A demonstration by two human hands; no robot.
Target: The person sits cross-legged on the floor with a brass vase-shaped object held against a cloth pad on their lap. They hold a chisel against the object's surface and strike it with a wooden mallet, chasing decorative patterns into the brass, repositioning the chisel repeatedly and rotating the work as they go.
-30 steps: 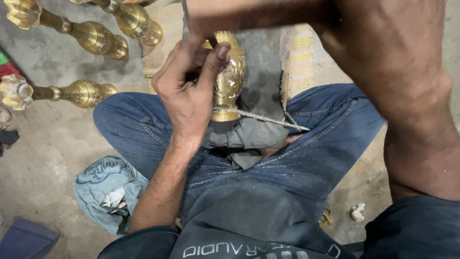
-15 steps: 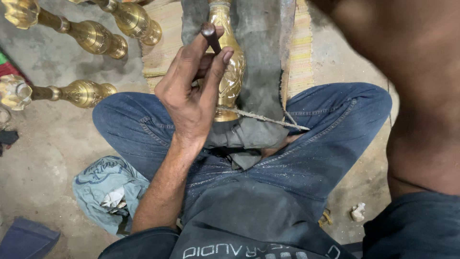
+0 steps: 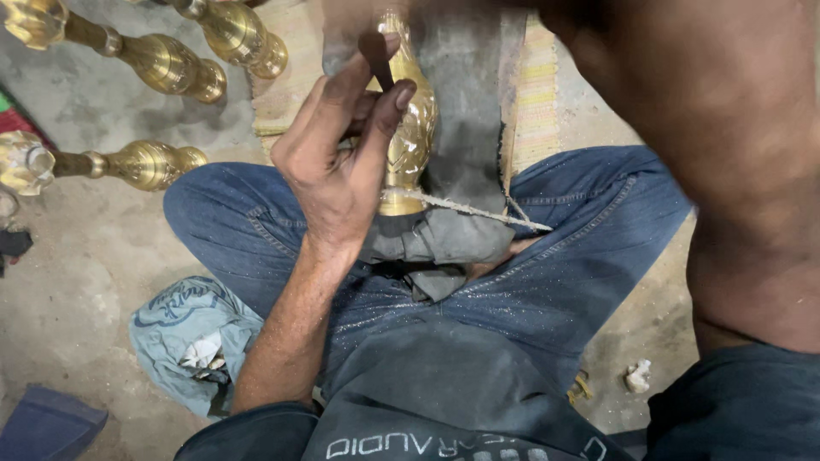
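My left hand (image 3: 342,162) is closed around a slim dark metal tool (image 3: 378,64), pinched between thumb and fingers and held against an ornate brass piece (image 3: 416,141). The brass piece lies lengthwise on a grey cloth (image 3: 465,128) spread over my crossed legs in blue jeans. A thin pale rod (image 3: 478,212) sticks out from the base of the brass piece. My right arm fills the right side of the view. Only a blurred bit of my right hand (image 3: 342,38) shows at the top edge, just above the tool, and its grip is unclear.
Three turned brass pieces lie on the concrete floor at the left: one (image 3: 162,61), another (image 3: 243,34) and a third (image 3: 141,164). A crumpled blue-grey rag (image 3: 184,333) lies by my left knee. A striped mat (image 3: 534,102) lies under the cloth. A dark blue object (image 3: 47,423) is at the bottom left.
My right arm, which crossed the top of the view, has swung closer and now covers the right side. My left hand tilted the dark tool more upright on the brass piece.
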